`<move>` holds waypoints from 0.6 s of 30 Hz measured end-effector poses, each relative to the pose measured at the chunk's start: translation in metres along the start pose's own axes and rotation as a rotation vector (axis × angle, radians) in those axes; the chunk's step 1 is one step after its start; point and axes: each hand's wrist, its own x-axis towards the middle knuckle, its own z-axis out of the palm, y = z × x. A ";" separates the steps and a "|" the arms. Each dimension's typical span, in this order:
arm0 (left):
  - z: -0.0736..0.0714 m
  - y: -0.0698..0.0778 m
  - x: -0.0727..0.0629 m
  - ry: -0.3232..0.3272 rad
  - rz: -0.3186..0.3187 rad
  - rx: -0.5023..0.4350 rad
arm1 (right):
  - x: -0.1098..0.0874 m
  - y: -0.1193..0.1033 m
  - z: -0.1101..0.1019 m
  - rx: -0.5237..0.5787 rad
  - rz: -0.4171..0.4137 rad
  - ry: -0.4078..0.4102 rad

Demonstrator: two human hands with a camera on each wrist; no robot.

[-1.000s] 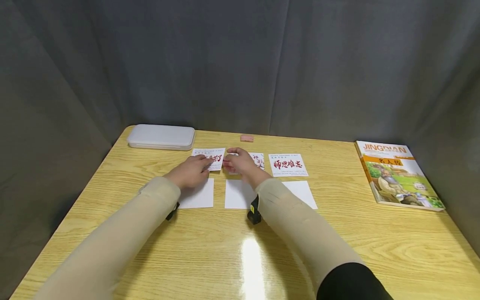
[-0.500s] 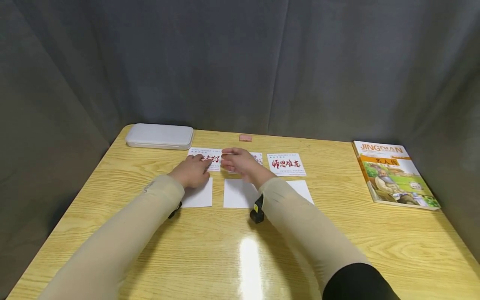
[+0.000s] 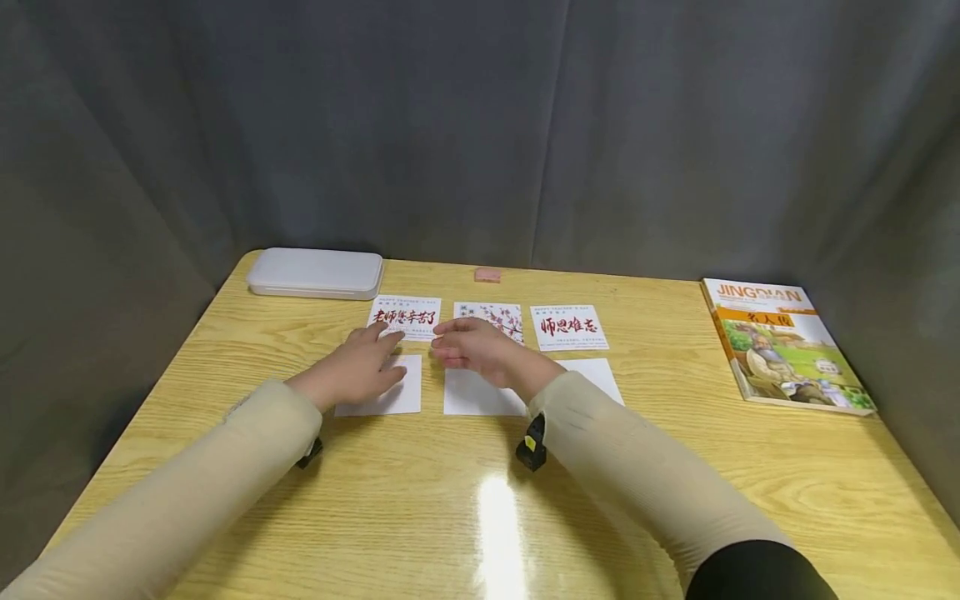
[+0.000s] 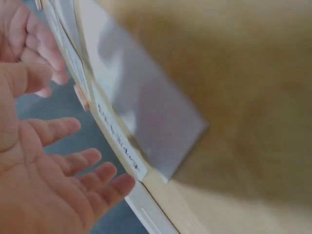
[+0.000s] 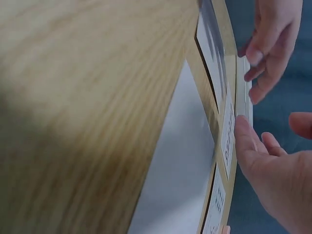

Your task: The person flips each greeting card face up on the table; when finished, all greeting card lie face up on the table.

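Three printed cards lie in a far row: a left one with red characters [image 3: 408, 316], a middle one with red blossoms [image 3: 504, 317], and a right one with red characters [image 3: 569, 327]. Nearer lie three blank white cards: a left one [image 3: 401, 396], a middle one [image 3: 476, 396] and a partly hidden right one [image 3: 600, 379]. Over the left blank card my left hand [image 3: 356, 367] hovers, fingers spread, holding nothing. My right hand [image 3: 487, 352] is above the middle pair, fingers extended and nothing in its grasp. Both wrist views show the hands [image 4: 53, 175] [image 5: 282, 175] apart from the cards.
A white flat case [image 3: 315, 272] stands at the back left of the wooden table [image 3: 405, 508]. Behind the printed cards lies a small pink block [image 3: 487, 274]. A book [image 3: 787, 346] lies at the right, and a grey curtain [image 3: 405, 133] hangs behind.
My left hand has drawn back off the left printed card, baring its characters. My right hand has come nearer to me, uncovering more of the blossom card. The head view has shifted slightly.
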 end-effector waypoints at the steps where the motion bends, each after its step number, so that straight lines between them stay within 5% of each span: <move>1: 0.001 0.001 -0.006 -0.008 0.013 -0.003 | -0.002 0.000 0.001 -0.013 0.004 -0.012; 7: 0.009 -0.004 -0.032 -0.061 0.057 0.005 | -0.008 0.002 0.005 -0.029 0.048 -0.072; 18: 0.022 -0.011 -0.043 -0.054 0.074 0.028 | -0.006 0.009 0.009 -0.010 0.097 -0.115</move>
